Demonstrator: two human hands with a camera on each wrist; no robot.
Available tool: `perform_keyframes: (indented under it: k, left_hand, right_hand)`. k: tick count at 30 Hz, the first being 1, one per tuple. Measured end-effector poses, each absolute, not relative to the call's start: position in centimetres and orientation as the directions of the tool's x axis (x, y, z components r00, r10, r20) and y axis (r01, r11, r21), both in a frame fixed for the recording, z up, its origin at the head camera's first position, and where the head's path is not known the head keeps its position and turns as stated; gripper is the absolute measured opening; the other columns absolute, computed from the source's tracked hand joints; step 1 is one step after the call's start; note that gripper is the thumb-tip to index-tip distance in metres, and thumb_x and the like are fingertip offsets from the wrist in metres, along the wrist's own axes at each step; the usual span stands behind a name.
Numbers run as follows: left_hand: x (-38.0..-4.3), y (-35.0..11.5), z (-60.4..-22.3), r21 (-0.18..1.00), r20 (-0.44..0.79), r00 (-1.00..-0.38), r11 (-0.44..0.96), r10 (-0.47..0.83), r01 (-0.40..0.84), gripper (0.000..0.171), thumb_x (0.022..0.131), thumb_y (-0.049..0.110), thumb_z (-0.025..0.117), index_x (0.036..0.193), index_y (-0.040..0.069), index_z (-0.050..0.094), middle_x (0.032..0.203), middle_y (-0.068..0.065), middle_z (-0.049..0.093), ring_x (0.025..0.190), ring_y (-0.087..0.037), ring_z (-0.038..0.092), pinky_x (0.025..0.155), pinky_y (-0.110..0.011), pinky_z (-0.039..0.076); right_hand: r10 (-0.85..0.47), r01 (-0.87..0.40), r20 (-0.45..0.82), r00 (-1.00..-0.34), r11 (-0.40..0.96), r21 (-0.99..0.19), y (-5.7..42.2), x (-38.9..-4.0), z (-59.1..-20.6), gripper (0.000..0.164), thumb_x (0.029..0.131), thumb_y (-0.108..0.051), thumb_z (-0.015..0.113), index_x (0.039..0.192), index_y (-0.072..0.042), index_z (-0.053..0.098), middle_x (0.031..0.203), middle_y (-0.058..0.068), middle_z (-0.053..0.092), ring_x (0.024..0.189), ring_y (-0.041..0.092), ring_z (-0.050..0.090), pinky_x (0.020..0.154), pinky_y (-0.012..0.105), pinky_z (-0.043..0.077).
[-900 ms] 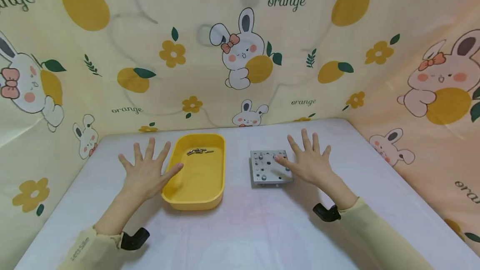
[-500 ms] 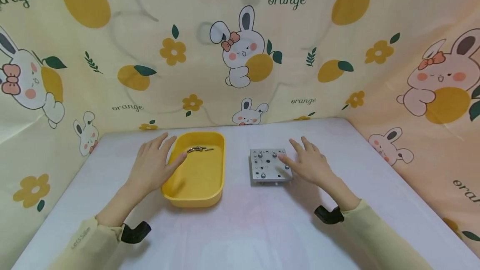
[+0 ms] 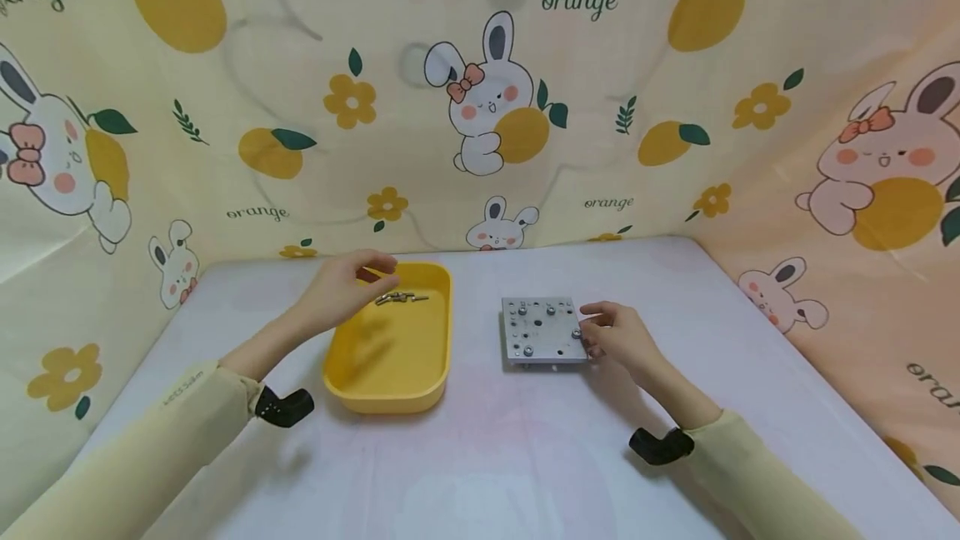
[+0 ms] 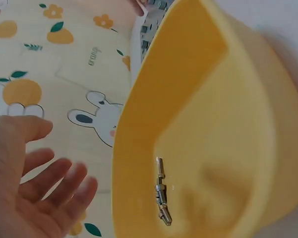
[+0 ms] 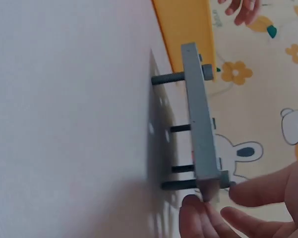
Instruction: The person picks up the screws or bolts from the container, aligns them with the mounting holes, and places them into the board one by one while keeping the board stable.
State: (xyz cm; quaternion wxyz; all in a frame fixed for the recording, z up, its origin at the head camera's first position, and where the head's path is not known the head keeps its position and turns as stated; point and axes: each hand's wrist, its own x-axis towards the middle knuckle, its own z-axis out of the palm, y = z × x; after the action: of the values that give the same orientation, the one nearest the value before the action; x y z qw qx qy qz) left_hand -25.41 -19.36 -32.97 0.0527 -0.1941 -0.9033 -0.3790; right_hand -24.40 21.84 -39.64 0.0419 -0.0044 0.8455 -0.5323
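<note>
My left hand (image 3: pixel 347 286) hangs over the far left part of the yellow tray (image 3: pixel 386 405), its fingers loosely bent and holding nothing. Below it, a small cluster of metal screws (image 4: pixel 161 193) lies on the tray floor. At the right edge of a square metal plate (image 3: pixel 543 336), my right hand (image 3: pixel 618 340) grips the near corner between thumb and fingers. The right wrist view shows the thumb beside a bolt head (image 5: pixel 224 179) and curled fingertips (image 5: pixel 191 210) under the plate edge. Threaded bolt shanks (image 5: pixel 169 78) stick out below the plate, holding it above the tabletop.
A white cloth (image 3: pixel 480 465) covers the table. Patterned fabric walls (image 3: pixel 480 132) with rabbits and oranges rise at the back and both sides. A black wrist camera (image 3: pixel 285 407) sits on the left forearm, another camera (image 3: pixel 660 446) on the right.
Both hands were spread flat in the air. The left has swung right over the tray with fingers bending; the right has come down to the plate's edge, fingers curling. Tray and plate stay put.
</note>
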Motion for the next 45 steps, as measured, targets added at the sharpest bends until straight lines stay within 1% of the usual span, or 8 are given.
perform_keyframes:
  k: [3,7,14,23,30,35,41,45]
  left_hand:
    - [-26.6,-18.9,-32.9,0.713,0.147,-0.928,0.614,0.342,0.339,0.035,0.097,0.031,0.064,0.122,0.006,0.065,0.112,-0.008,0.067,0.094,-0.025,0.064,0.077,-0.039,0.056]
    - [-28.2,-18.3,-32.9,0.729,0.074,-0.923,0.611,0.378,0.309,0.035,0.101,0.029,0.058,0.122,0.001,0.063,0.11,-0.012,0.065,0.09,-0.026,0.066,0.072,-0.035,0.057]
    - [-30.2,-17.5,-34.9,0.842,0.024,-0.938,0.499,0.347,0.206,0.03,0.1,0.013,0.059,0.123,-0.006,0.06,0.108,-0.018,0.064,0.097,-0.038,0.064,0.081,-0.047,0.055]
    - [-31.0,-17.6,-37.0,0.904,-0.04,-0.955,0.417,0.295,0.091,0.036,0.094,0.006,0.066,0.126,-0.009,0.059,0.118,-0.025,0.063,0.104,-0.044,0.061,0.087,-0.05,0.052]
    - [-31.9,-17.8,-38.5,0.908,-0.091,-0.961,0.418,0.26,0.027,0.039,0.088,0.0,0.072,0.123,-0.01,0.061,0.116,-0.025,0.064,0.098,-0.036,0.066,0.085,-0.046,0.053]
    - [-32.4,-17.5,-39.2,0.889,-0.095,-0.957,0.455,0.274,0.042,0.04,0.087,0.0,0.073,0.123,-0.01,0.061,0.121,-0.026,0.062,0.093,-0.029,0.068,0.084,-0.042,0.054]
    - [-32.8,-17.6,-40.0,0.826,-0.051,-0.967,0.554,0.251,0.1,0.039,0.083,0.004,0.076,0.119,-0.009,0.065,0.11,-0.021,0.069,0.09,-0.024,0.068,0.08,-0.032,0.055]
    - [-32.9,-17.4,-40.3,0.794,-0.03,-0.974,0.597,0.224,0.112,0.038,0.081,0.005,0.079,0.114,-0.008,0.068,0.102,-0.016,0.072,0.09,-0.021,0.069,0.081,-0.028,0.053]
  right_hand:
    - [-0.017,0.095,-0.113,-0.993,0.422,-0.902,21.8,-24.5,-40.1,0.036,0.092,0.0,0.056,0.127,0.01,0.054,0.102,0.019,0.063,0.072,0.019,0.059,0.06,0.031,0.053]
    - [-0.002,0.163,-0.179,-0.984,0.398,-0.903,22.0,-24.6,-40.4,0.039,0.091,0.0,0.053,0.129,0.008,0.054,0.107,0.019,0.064,0.074,0.017,0.058,0.062,0.029,0.052]
    - [0.004,0.223,-0.237,-0.972,0.345,-0.911,22.2,-24.7,-40.8,0.039,0.092,-0.002,0.054,0.131,0.005,0.054,0.109,0.017,0.064,0.076,0.017,0.058,0.063,0.029,0.052]
    - [-0.022,0.234,-0.253,-0.967,0.307,-0.923,22.1,-25.1,-41.1,0.039,0.093,-0.003,0.056,0.131,0.005,0.054,0.106,0.016,0.066,0.077,0.019,0.062,0.067,0.033,0.056]
    - [-0.038,0.235,-0.258,-0.965,0.304,-0.923,22.1,-25.3,-41.3,0.04,0.093,-0.006,0.056,0.131,0.005,0.052,0.106,0.015,0.067,0.078,0.019,0.062,0.069,0.033,0.055]
    - [-0.036,0.236,-0.257,-0.966,0.294,-0.926,22.3,-25.2,-41.2,0.039,0.093,-0.005,0.057,0.131,0.005,0.053,0.102,0.014,0.067,0.076,0.019,0.061,0.067,0.032,0.055]
    - [-0.05,0.224,-0.246,-0.968,0.272,-0.936,22.3,-25.2,-40.9,0.041,0.092,-0.003,0.057,0.131,0.006,0.051,0.096,0.012,0.067,0.073,0.018,0.06,0.066,0.033,0.054]
    - [-0.055,0.218,-0.244,-0.968,0.295,-0.93,22.2,-25.2,-40.6,0.04,0.092,-0.004,0.056,0.13,0.006,0.052,0.099,0.013,0.066,0.075,0.018,0.059,0.067,0.033,0.055]
